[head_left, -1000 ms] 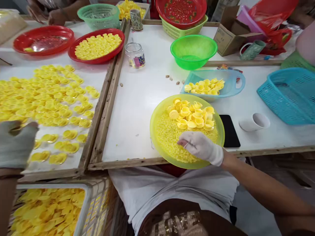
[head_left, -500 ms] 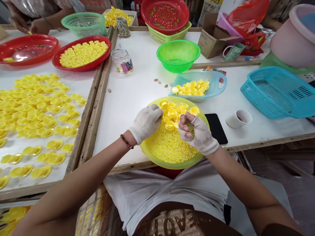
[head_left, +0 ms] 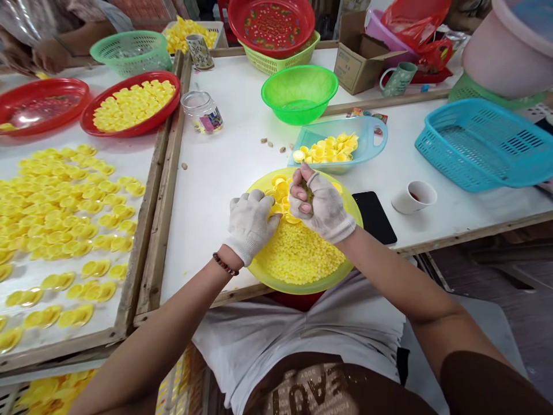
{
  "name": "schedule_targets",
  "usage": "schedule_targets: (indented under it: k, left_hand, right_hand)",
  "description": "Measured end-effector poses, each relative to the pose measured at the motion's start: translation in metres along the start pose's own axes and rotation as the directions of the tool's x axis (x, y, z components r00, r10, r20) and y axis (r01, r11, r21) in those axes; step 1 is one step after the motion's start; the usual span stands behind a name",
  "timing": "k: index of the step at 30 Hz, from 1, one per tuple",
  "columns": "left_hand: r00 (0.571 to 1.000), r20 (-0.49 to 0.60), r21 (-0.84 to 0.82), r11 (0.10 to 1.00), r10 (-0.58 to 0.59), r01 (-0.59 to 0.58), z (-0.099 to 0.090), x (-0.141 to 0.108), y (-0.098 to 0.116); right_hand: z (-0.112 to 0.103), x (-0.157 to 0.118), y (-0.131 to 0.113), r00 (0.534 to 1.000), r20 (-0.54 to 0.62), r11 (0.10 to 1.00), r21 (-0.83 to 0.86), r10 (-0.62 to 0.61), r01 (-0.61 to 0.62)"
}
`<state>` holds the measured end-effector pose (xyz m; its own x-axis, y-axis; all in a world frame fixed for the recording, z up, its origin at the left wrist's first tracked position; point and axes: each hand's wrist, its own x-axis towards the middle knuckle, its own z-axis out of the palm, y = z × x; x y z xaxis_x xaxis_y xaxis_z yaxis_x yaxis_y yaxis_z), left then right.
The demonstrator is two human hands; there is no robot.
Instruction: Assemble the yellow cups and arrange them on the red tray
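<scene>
A yellow bowl [head_left: 283, 282] at the table's front edge holds many small pale yellow pellets [head_left: 305, 253], with small yellow plastic cups [head_left: 280, 187] heaped at its far side. My left hand [head_left: 250, 222], in a white glove, reaches over the bowl's left side; its bent fingers and thumb close around the edge of one cup. Above the pellets is my right hand [head_left: 322, 204], gloved with bare fingertips showing, its fingers curled into the palm. What it holds, if anything, is hidden.
Behind the bowl lies a light blue scoop-shaped tray [head_left: 375, 147] with more cups. A black phone [head_left: 375, 219], a paper cup [head_left: 408, 199] and a blue basket [head_left: 484, 173] are to the right. Wooden strips [head_left: 158, 230] border the left table, where yellow pieces [head_left: 56, 202] lie spread out.
My left hand has lowered slightly and turned knuckles-up, with the fingers at the cups. My right hand has moved left, nearer to it, and closed tighter. The view has shifted a little.
</scene>
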<state>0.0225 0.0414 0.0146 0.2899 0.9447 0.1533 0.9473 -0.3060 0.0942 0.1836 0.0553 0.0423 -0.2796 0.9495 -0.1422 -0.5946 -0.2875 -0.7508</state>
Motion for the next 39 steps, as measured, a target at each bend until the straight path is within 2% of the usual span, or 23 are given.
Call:
schedule_targets:
  k: [2, 4, 7, 10, 14, 17, 20, 22, 24, 26, 29, 31, 33, 34, 37, 39]
  left_hand:
    - [1.000, -0.007, -0.098, 0.995, 0.012, -0.013, 0.000, -0.002, -0.001]
    - [0.999, -0.032, -0.265, 0.964, 0.024, -0.032, 0.000, -0.010, -0.002]
    - [0.997, -0.070, -0.513, 0.857, 0.019, -0.052, 0.000, -0.023, 0.000]
    - [0.996, -0.091, -0.621, 0.782, -0.009, -0.050, -0.001, -0.028, 0.005]
    - [0.996, -0.090, -0.645, 0.763, -0.013, -0.048, -0.003, -0.030, 0.009]
    - [0.992, -0.123, -0.630, 0.772, 0.007, -0.083, -0.002, -0.032, 0.008]
    - [0.979, -0.197, -0.570, 0.808, 0.041, -0.149, -0.001, -0.036, 0.006]
    - [0.957, -0.278, -0.488, 0.846, 0.083, -0.215, 0.000, -0.039, 0.003]
    - [0.931, -0.349, -0.403, 0.879, 0.111, -0.255, 0.000, -0.041, 0.001]
    - [0.924, -0.371, -0.399, 0.883, 0.092, -0.248, 0.000, -0.044, 0.001]
    - [0.938, -0.342, -0.478, 0.849, 0.058, -0.226, 0.000, -0.046, 0.005]
    - [0.930, -0.361, -0.475, 0.843, 0.073, -0.250, 0.000, -0.047, 0.010]
    - [0.917, -0.390, -0.453, 0.848, 0.089, -0.275, 0.000, -0.049, 0.013]
    - [0.913, -0.398, -0.450, 0.848, 0.091, -0.280, 0.000, -0.050, 0.013]
    - [0.923, -0.380, -0.481, 0.840, 0.060, -0.253, 0.000, -0.055, 0.010]
    - [0.937, -0.350, -0.515, 0.831, 0.022, -0.212, 0.001, -0.057, 0.007]
  right_hand:
    - [0.008, 0.005, 0.000, 0.999, 0.009, 0.999, -0.019, -0.041, 0.041]
    - [0.014, 0.010, 0.003, 0.996, 0.017, 0.996, -0.033, -0.084, 0.085]
    - [0.020, 0.013, 0.010, 0.988, 0.032, 0.986, -0.055, -0.152, 0.154]
    - [0.023, 0.011, 0.016, 0.975, 0.053, 0.972, -0.080, -0.218, 0.221]
    - [0.022, 0.006, 0.018, 0.959, 0.068, 0.955, -0.095, -0.274, 0.279]
    - [0.022, 0.004, 0.014, 0.973, 0.010, 0.966, -0.119, -0.231, 0.230]
    - [0.019, 0.000, 0.008, 0.984, -0.043, 0.978, -0.123, -0.175, 0.169]
    - [0.012, -0.007, 0.005, 0.984, -0.039, 0.977, -0.132, -0.174, 0.168]
    - [0.002, -0.017, 0.003, 0.983, -0.005, 0.960, -0.216, -0.183, 0.178]
    - [-0.009, -0.028, 0.003, 0.981, 0.047, 0.896, -0.401, -0.188, 0.191]
    - [-0.021, -0.041, 0.008, 0.978, 0.141, 0.686, -0.698, -0.152, 0.207]
    - [-0.024, -0.045, 0.013, 0.976, 0.171, 0.544, -0.810, -0.137, 0.218]
    - [-0.026, -0.046, 0.016, 0.973, 0.191, 0.497, -0.837, -0.127, 0.229]
    - [-0.028, -0.045, 0.017, 0.973, 0.202, 0.522, -0.821, -0.111, 0.230]
    - [-0.038, -0.047, 0.014, 0.968, 0.250, 0.678, -0.715, 0.019, 0.171]
    - [-0.044, -0.049, 0.011, 0.962, 0.260, 0.735, -0.667, 0.080, 0.119]
